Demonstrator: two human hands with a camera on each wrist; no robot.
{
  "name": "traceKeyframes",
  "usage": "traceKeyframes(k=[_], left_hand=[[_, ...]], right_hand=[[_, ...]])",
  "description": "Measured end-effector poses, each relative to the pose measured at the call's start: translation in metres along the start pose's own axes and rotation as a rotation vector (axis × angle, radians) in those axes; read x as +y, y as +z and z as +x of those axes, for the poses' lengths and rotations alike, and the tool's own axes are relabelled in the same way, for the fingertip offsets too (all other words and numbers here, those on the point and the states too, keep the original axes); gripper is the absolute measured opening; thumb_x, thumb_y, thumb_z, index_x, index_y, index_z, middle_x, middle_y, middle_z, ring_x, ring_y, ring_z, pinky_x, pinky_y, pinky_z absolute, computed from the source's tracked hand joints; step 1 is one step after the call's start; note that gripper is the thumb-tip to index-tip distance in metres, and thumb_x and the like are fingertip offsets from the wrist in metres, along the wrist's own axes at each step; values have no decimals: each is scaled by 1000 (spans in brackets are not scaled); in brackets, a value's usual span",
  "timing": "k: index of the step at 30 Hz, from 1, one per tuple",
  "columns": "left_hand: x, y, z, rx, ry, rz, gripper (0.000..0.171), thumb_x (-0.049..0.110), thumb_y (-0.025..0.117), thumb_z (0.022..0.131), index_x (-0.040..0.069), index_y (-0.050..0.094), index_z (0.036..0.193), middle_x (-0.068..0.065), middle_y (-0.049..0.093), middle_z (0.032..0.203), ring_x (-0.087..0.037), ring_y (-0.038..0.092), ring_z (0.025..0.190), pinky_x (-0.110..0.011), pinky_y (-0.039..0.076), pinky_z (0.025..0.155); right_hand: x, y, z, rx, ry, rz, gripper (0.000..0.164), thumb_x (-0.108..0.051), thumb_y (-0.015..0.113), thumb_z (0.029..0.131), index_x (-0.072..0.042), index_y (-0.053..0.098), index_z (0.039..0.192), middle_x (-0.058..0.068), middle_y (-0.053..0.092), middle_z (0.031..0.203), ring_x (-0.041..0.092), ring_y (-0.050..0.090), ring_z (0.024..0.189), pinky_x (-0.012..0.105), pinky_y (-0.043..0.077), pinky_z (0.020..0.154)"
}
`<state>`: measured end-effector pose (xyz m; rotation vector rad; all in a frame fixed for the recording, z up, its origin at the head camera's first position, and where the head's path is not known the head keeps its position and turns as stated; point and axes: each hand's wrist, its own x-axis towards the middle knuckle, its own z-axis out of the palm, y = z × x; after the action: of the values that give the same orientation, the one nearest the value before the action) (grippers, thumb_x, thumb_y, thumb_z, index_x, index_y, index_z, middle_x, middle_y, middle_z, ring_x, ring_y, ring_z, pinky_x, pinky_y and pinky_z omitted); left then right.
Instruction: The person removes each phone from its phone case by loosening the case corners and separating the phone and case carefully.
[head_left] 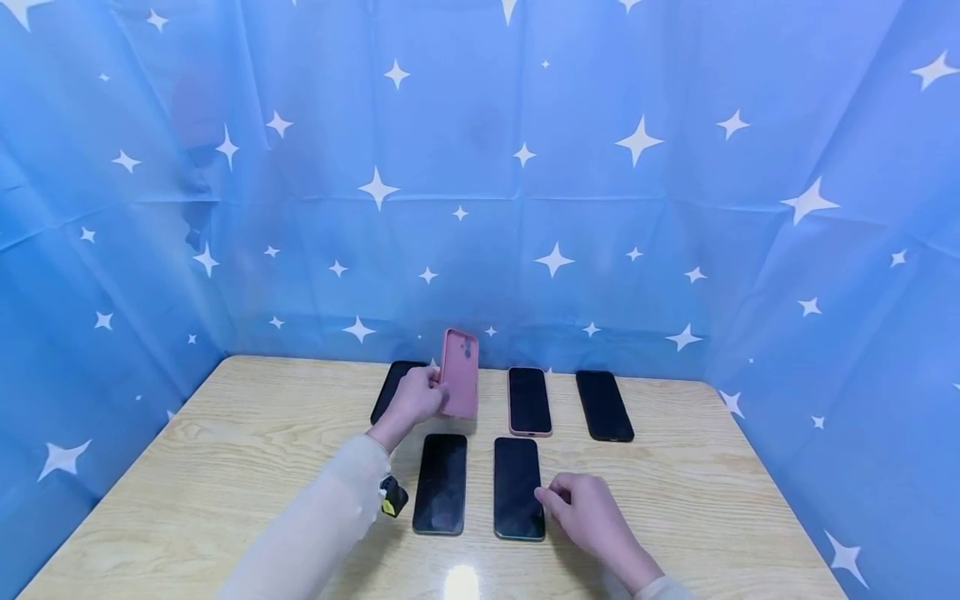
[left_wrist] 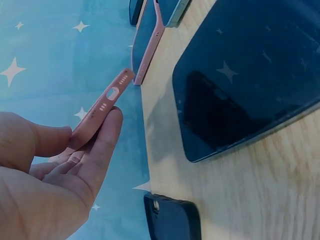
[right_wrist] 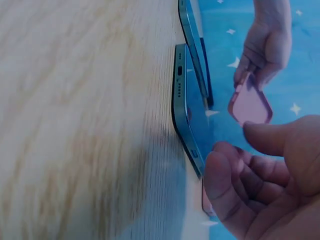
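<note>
My left hand [head_left: 417, 395] pinches a pink phone case [head_left: 461, 375] by its side, thumb against one edge and fingers against the other. Lifted off the table, the case stands nearly upright with its hollow inside showing in the head view. Its slotted end with a port hole shows in the left wrist view. My right hand [head_left: 588, 510] is beside the right edge of a dark-screened phone [head_left: 518, 490] at the front. Its fingers are loosely bent and hold nothing. Another phone [head_left: 440, 485] lies just left of that one.
Along the back of the wooden table [head_left: 697, 475] lie a black phone case [head_left: 392, 388], partly behind my left hand, a phone in a pink case [head_left: 529, 402] and a black phone-shaped item [head_left: 604, 406]. A blue star-patterned curtain [head_left: 480, 167] rises behind the table.
</note>
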<state>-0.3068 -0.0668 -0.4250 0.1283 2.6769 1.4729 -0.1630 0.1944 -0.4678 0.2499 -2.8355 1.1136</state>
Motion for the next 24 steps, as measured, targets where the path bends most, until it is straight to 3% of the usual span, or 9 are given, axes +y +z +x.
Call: traceKeyframes(k=[4, 9, 15, 24], left_hand=[[-4, 4, 3, 6, -15, 33, 17, 8, 55, 103, -2, 68, 106, -6, 54, 77, -17, 53, 69, -26, 43, 60], [-10, 6, 6, 2, -58, 21, 16, 8, 54, 103, -2, 67, 100, -8, 52, 80, -16, 47, 64, -27, 40, 60], [-18, 8, 9, -26, -99, -35, 18, 3, 52, 101, -3, 69, 96, -14, 68, 91, -18, 64, 72, -28, 54, 62], [-28, 15, 17, -12, -113, 75, 21, 6, 55, 101, 1, 70, 87, -11, 68, 80, -18, 61, 65, -25, 44, 56]], right_hand=[[2, 0, 4, 28, -7, 15, 27, -13, 74, 95, -18, 62, 71, -11, 46, 58, 2, 39, 51, 21, 36, 50], [5, 0, 7, 49, -28, 19, 18, -11, 75, 94, -18, 68, 79, -12, 52, 63, 0, 43, 55, 21, 40, 55], [6, 1, 10, 44, -35, 22, 14, -10, 74, 95, -16, 69, 83, -12, 54, 65, 0, 46, 56, 21, 42, 57], [7, 4, 10, 67, -28, 38, 16, -9, 74, 94, -17, 69, 81, -13, 55, 65, -1, 46, 57, 21, 42, 57]])
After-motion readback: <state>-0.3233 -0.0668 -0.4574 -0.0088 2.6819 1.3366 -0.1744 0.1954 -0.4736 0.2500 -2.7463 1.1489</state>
